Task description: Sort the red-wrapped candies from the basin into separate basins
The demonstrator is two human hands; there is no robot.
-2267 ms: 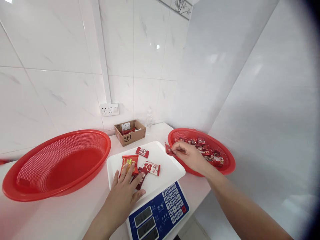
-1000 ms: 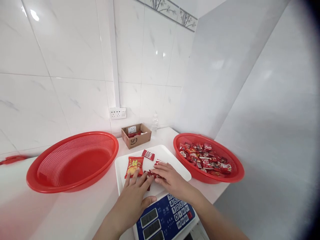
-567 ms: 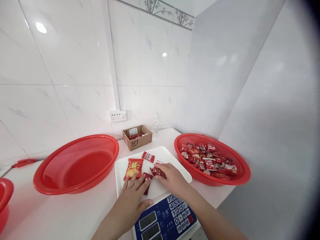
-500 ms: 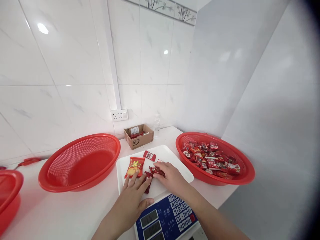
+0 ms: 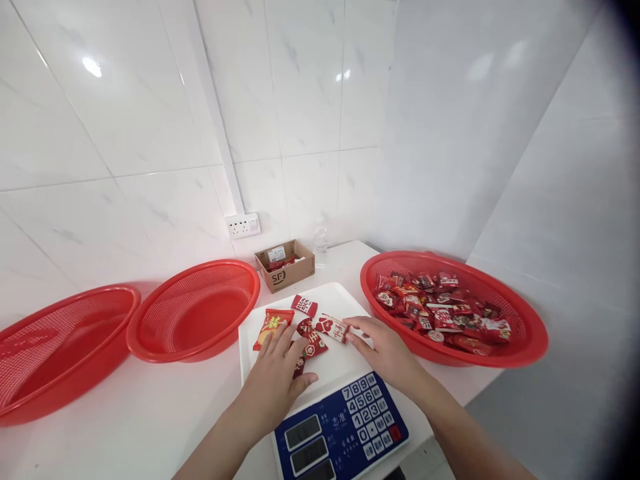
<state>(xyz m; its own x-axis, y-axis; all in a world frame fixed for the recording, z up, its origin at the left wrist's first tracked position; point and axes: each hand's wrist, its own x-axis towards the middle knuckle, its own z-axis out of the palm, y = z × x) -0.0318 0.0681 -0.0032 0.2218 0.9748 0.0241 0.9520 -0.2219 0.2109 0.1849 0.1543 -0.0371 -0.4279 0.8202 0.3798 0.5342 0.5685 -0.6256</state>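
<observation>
Several small wrapped snacks lie on the white tray of a scale (image 5: 337, 373). My left hand (image 5: 274, 379) rests palm down over the tray's left side, fingers stretched out and open. Its fingertips touch the lower edge of a red and yellow snack packet (image 5: 273, 325) and a dark red packet partly under the fingers. Close by sits a red flower-patterned packet (image 5: 313, 344). My right hand (image 5: 387, 350) has thumb and index finger closed at the right end of a white and red packet (image 5: 333, 328). Behind these lies a small red and white packet (image 5: 305, 305).
To the right stands a red basket (image 5: 530, 340) full of wrapped snacks. On the left are two red baskets, one near the middle (image 5: 195, 320), one farther left (image 5: 65, 353). At the wall are an SF cardboard box (image 5: 295, 272) and a clear bottle (image 5: 321, 245).
My right hand has shifted right, off the flower-patterned packet to the white and red one. My left hand stays over the packets. The view has turned slightly down and left.
</observation>
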